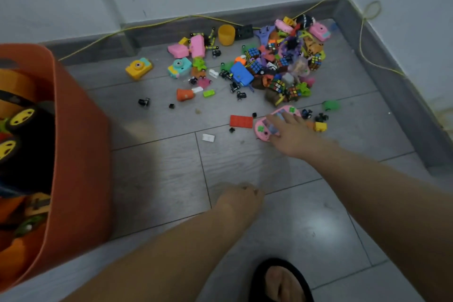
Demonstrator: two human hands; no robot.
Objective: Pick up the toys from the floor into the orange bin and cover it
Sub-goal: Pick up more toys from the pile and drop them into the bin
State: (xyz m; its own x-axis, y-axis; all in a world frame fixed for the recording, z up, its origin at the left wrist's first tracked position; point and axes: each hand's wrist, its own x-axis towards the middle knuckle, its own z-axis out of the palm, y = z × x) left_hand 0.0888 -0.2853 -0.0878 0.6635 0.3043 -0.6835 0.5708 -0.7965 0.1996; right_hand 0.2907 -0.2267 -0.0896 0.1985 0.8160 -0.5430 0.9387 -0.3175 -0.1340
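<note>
Resting under the right hand's (290, 133) loosely spread grip, the pink toy console (263, 127) lies flat.

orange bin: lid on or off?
Off. The orange plastic bin is open-topped, with yellow-wheeled toys visible inside. No lid shows in this view.

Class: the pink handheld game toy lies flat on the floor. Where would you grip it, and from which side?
Grip the pink handheld game toy across its narrow middle, from above: it lies flat, its ends are wider, and the right hand already rests on it.
</note>
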